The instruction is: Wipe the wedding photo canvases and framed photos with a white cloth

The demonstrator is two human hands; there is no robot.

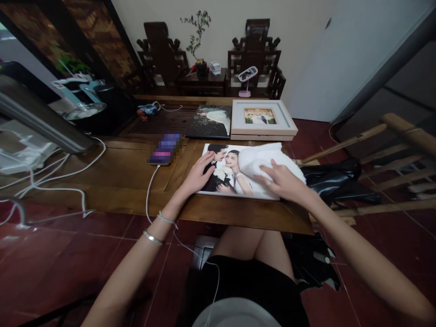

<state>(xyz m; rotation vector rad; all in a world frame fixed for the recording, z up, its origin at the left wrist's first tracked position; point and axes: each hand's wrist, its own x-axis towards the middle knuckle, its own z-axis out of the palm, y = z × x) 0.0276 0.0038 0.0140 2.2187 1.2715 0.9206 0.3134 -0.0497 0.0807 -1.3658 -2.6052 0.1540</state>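
Note:
A photo panel [235, 184] showing a couple in black and white lies flat at the front edge of the wooden table. My left hand [200, 172] rests on the panel's left side, its fingers stretched out and holding nothing. Over the right part of the panel, my right hand [281, 181] grips a bunched white cloth [260, 159] and presses it to the surface. The cloth hides the panel's upper right corner.
Behind the panel lie a dark photo panel [211, 121] and a pale wooden picture frame [264, 120]. To the left is a phone [165, 149] on a white charging cable [148, 195]. A wooden chair [384, 159] stands at the right. More white cables [75, 168] cross the table's left.

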